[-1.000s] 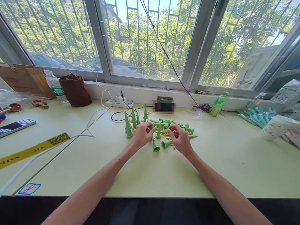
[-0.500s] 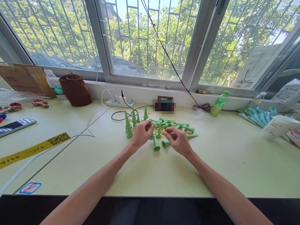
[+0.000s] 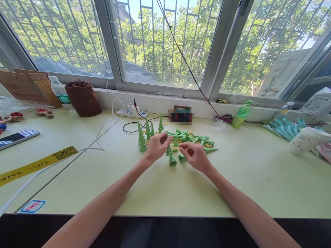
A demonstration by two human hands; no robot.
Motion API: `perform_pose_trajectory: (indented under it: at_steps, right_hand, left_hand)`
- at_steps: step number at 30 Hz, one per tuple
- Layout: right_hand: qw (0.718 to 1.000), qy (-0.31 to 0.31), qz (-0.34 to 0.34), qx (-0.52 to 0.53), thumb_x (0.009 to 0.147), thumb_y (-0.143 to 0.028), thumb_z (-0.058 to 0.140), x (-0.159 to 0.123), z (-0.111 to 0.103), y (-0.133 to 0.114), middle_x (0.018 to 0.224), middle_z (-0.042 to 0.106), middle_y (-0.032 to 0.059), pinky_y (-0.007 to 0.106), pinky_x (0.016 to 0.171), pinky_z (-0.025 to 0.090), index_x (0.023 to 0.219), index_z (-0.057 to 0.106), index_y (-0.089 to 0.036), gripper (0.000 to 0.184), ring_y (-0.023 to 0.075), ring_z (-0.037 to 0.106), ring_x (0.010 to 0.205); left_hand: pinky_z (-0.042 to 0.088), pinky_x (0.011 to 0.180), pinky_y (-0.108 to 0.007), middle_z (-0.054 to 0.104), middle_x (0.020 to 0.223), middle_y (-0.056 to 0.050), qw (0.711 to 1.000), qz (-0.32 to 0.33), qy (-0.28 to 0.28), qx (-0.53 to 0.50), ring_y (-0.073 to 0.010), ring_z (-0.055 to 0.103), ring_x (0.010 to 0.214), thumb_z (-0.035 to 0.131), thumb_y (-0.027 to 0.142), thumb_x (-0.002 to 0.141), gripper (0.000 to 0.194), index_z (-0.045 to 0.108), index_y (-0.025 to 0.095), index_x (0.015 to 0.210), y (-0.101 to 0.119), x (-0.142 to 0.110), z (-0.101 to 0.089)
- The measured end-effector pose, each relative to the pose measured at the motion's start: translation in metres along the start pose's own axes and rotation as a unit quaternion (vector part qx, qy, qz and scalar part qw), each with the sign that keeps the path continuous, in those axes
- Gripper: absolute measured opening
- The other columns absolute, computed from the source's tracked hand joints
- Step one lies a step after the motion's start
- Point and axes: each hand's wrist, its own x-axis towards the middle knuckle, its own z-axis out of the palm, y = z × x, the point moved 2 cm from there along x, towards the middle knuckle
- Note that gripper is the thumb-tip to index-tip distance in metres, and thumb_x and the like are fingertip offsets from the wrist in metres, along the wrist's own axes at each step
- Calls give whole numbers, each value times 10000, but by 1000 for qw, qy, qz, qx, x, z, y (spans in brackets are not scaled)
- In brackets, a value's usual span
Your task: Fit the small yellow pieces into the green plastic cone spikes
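My left hand (image 3: 158, 146) is closed around a green plant watering spike (image 3: 169, 151), whose lower part shows below my fingers. Close to its right, my right hand (image 3: 196, 156) pinches a small yellow valve (image 3: 176, 148) that points toward the held spike; whether the two touch I cannot tell. Several assembled spikes stand upright behind and left of my left hand, among them a green spike (image 3: 141, 141) at the near left. A loose green cap (image 3: 172, 161) lies below the held spike. Behind my right hand spreads a pile of green spikes and yellow valves (image 3: 204, 139).
At the back stand a power strip (image 3: 131, 112), a brown pouch (image 3: 84, 100) and a green bottle (image 3: 241, 114). A white cup (image 3: 309, 140) is on the right. A phone (image 3: 19, 138) lies on the left, with a white cable (image 3: 99, 137) crossing the table (image 3: 176, 193).
My right hand has moved slightly left, bringing the yellow valve closer to the spike in my left hand. The left hand stays nearly in place.
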Motion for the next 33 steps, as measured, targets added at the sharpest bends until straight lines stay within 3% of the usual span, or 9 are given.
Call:
perform_pose_trajectory:
  at_steps: [33]
  right_hand:
    - [998,-44,-23,37,896,-270,567,-1,2,-2,822,638,33,249,494,368,970,670,-182,155,88,399,488]
  left_hand:
    - [237,435,-216,335,498,62,994,-33,-47,-90,-71,323,445,578,433,843,411,372,181,592,4,-4,5]
